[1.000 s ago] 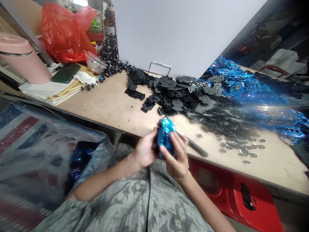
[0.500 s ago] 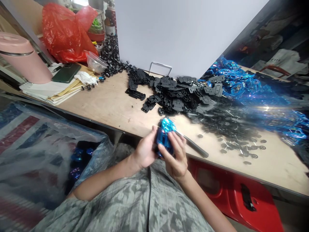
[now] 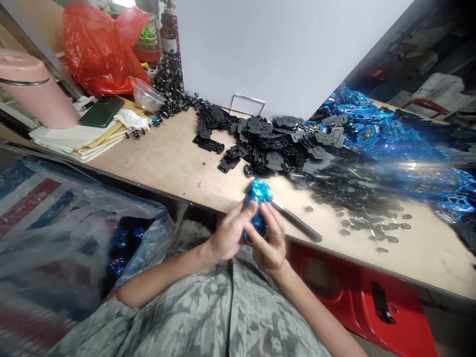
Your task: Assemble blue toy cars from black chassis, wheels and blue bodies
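Observation:
A shiny blue toy car body (image 3: pixel 258 198) is held at the near edge of the wooden table (image 3: pixel 163 158). My left hand (image 3: pixel 228 233) wraps its left side, fingers closed over it. My right hand (image 3: pixel 269 238) grips its right side from below, fingers curled on the shell. Just beyond lie a heap of black plastic chassis plates (image 3: pixel 267 144), a spread of small black wheels on axles (image 3: pixel 353 198) and a pile of blue car bodies (image 3: pixel 390 144). A grey rod-like tool (image 3: pixel 297 225) lies on the table right of my hands.
At the far left stand a pink container (image 3: pixel 33 94), a red plastic bag (image 3: pixel 96 49), a dark phone (image 3: pixel 101 111) on papers and a clear bowl (image 3: pixel 147 96). A clear plastic bag (image 3: pixel 67 233) with blue parts sits at my left. A red bin (image 3: pixel 364 302) is under the table.
Both hands have closed further around the blue car body, the left fingers sliding over its top. The car has tipped slightly and shows less of itself.

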Motion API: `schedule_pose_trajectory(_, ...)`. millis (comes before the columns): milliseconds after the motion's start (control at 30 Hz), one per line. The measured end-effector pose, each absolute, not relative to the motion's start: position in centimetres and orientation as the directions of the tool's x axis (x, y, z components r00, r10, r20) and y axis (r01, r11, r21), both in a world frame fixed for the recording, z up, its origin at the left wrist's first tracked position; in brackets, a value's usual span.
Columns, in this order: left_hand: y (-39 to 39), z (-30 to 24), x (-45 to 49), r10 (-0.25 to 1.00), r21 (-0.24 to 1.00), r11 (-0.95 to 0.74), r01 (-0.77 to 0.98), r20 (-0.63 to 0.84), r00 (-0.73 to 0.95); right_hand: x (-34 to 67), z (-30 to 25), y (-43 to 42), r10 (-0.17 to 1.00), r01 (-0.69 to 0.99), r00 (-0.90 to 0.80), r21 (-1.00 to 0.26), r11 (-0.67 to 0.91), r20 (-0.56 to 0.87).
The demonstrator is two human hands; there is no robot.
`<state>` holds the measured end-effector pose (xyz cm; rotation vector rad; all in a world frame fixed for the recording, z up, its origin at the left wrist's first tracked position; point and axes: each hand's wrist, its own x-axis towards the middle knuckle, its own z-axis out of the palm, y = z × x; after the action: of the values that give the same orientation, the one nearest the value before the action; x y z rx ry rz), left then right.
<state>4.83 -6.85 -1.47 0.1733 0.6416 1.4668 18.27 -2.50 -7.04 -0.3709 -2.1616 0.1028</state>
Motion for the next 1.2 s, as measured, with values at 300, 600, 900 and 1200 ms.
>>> schedule_pose_trajectory(300, -5.9, -3.9, 1.9, 0.936, 0.529, 0.253, -0.810, -0.347, 0.065, 19.2, -5.2, 0.0, 0.383, 0.100, -0.610, -0.412, 0.906, 0.693)
schedule_pose_trajectory(600, -2.8, -2.5, -3.1, 0.928, 0.860, 0.363, -0.359, -0.299, 0.221, 18.0, -4.9, 6.8, 0.542, 0.152, -0.673, -0.622, 0.768, 0.504)
schedule_pose_trajectory(900, -1.1, -3.1, 0.2, 0.865, 0.352, 0.364, -0.862, -0.472, 0.173, 16.9, -6.3, 2.0, 0.362, 0.326, -0.674, -0.181, 0.928, 0.644)
schedule_pose_trajectory(1200, -0.9, -3.1, 2.7, 0.836, 0.141, 0.290, -0.947, -0.518, 0.179, 18.9, -5.0, 3.0, 0.375, 0.160, -0.465, -0.341, 0.927, 0.802)
